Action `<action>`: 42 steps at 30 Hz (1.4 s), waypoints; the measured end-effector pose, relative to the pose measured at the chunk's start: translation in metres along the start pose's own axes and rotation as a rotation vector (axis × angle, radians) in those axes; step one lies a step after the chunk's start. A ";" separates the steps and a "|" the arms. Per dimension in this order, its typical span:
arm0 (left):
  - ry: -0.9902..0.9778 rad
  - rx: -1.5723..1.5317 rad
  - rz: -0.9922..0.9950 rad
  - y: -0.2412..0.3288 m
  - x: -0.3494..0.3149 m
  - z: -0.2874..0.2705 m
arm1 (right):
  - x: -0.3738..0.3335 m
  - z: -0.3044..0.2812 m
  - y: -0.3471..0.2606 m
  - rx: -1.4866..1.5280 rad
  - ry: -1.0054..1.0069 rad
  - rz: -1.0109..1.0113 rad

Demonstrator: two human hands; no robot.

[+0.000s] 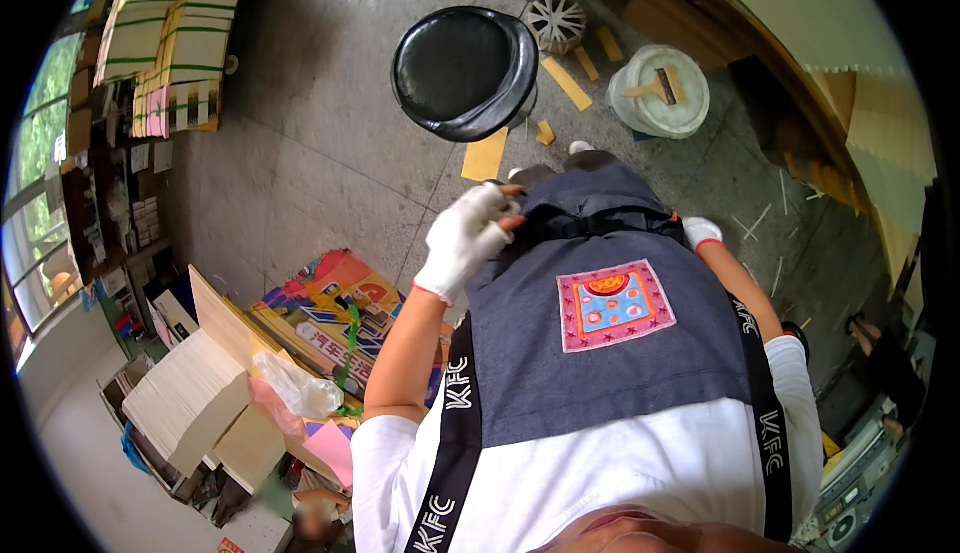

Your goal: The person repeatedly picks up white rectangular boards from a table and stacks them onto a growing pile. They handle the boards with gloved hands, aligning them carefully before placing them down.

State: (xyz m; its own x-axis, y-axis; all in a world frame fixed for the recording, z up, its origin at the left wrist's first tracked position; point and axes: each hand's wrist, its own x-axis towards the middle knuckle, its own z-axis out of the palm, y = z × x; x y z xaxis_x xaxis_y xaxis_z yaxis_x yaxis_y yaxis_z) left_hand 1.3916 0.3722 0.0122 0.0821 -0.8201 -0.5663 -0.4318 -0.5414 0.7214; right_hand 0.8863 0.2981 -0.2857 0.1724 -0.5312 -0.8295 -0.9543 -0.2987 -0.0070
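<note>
My left hand (pixel 465 243), in a white glove with bare fingertips, is beside the left edge of the dark blue apron (pixel 630 383) at waist height. Its fingers are loosely bent and apart, with nothing visible between them. On the other side of the apron, my right hand (pixel 703 233) wears a similar glove with a red cuff; its fingers are hidden. A black belt (pixel 590 226) crosses the apron at the waist. On the chest is a colourful square patch (pixel 617 305).
Ahead stand a round black stool (pixel 460 68) and a white bucket (pixel 665 93) with a brush (pixel 660 86) on top. Cardboard strips (pixel 567 84) litter the grey floor. Paper stacks (pixel 190 393) are at left, strapped bundles (pixel 180 43) at far left. Tall stacked sheets (pixel 890 133) line the right.
</note>
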 end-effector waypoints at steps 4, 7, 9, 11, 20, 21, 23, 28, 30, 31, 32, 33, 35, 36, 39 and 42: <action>0.125 0.046 0.119 -0.008 0.009 0.015 | -0.066 -0.181 -0.094 0.365 0.517 -0.200; 0.331 -0.594 0.076 -0.003 0.009 0.015 | -0.115 -0.280 -0.203 0.453 0.444 -0.669; 0.493 -0.755 0.236 -0.002 0.012 0.021 | -0.131 -0.296 -0.266 0.239 0.135 -0.896; 0.439 -0.871 0.285 -0.007 0.012 0.033 | -0.121 -0.275 -0.303 -0.180 0.226 -0.922; 0.335 0.723 0.336 -0.020 0.001 0.037 | -0.091 -0.278 -0.324 0.073 0.330 -0.990; 0.449 0.771 0.338 -0.021 0.003 0.039 | -0.094 -0.283 -0.326 0.055 0.322 -0.991; 0.543 0.660 0.175 -0.011 0.009 0.036 | -0.095 -0.293 -0.329 0.017 0.311 -0.985; 0.432 0.444 -0.204 -0.038 0.052 0.057 | -0.101 -0.279 -0.338 -0.077 0.611 -1.196; 0.311 0.629 -0.266 -0.068 0.085 0.061 | -0.106 -0.272 -0.348 -0.241 0.545 -1.055; 0.230 0.556 -0.212 -0.066 0.084 0.054 | -0.102 -0.274 -0.341 -0.211 0.468 -1.072; 0.147 0.477 -0.165 -0.065 0.074 0.045 | -0.109 -0.295 -0.328 -0.073 0.304 -1.075; 0.053 0.399 -0.118 -0.066 0.064 0.034 | -0.116 -0.318 -0.311 0.072 0.136 -1.065; -0.202 0.162 -0.216 -0.057 0.048 0.000 | -0.110 -0.332 -0.272 0.109 0.233 -1.051; -0.177 0.073 -0.135 -0.053 0.038 -0.014 | -0.116 -0.338 -0.252 0.011 0.213 -1.031; -0.048 0.170 0.010 -0.004 0.031 -0.040 | -0.117 -0.316 -0.211 -0.198 0.238 -0.963; 0.072 0.487 0.480 0.034 0.049 -0.009 | -0.087 -0.279 -0.203 -0.174 0.706 -0.976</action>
State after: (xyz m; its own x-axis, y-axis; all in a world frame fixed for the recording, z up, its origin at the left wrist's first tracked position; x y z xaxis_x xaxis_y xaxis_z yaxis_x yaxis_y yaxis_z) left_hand 1.3894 0.3117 0.0122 -0.1666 -0.9678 -0.1888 -0.7884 0.0157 0.6150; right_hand 1.1333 0.1834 -0.0565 0.9462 -0.3222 -0.0302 -0.3130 -0.8873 -0.3386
